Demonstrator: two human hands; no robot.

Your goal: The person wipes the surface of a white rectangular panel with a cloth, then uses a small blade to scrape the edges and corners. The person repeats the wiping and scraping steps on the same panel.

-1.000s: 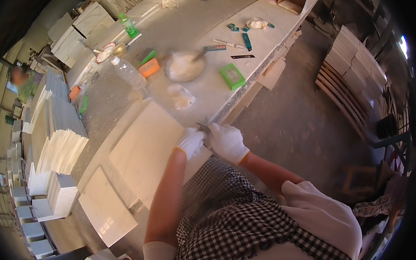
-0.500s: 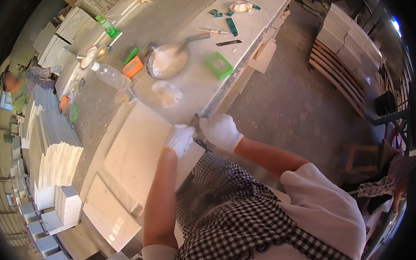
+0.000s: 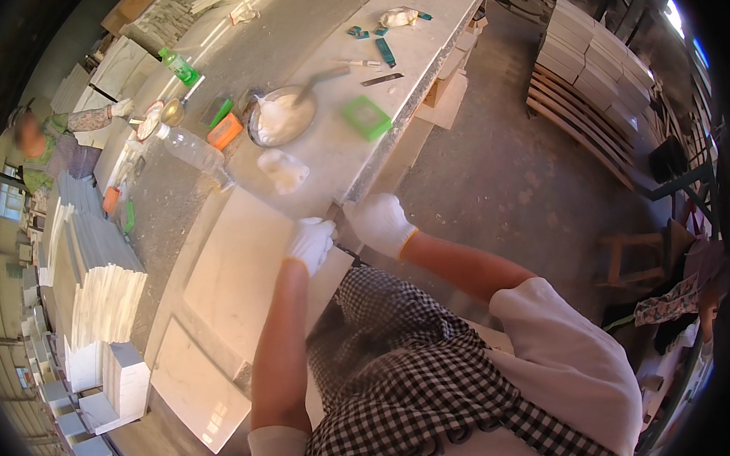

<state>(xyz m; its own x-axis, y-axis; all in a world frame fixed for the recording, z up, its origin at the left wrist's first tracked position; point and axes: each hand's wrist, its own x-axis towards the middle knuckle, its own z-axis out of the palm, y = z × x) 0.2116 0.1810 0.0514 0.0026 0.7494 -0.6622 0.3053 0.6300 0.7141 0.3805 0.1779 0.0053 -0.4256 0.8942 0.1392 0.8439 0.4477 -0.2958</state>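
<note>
Flanking a dark piece [image 3: 335, 212], perhaps steadying it, left hand [image 3: 311, 243] and right hand [image 3: 379, 225] curl fingers; whether clamped, I cannot tell.

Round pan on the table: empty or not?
Not empty: a white substance lies in the round pan, though its depth cannot be told.
</note>
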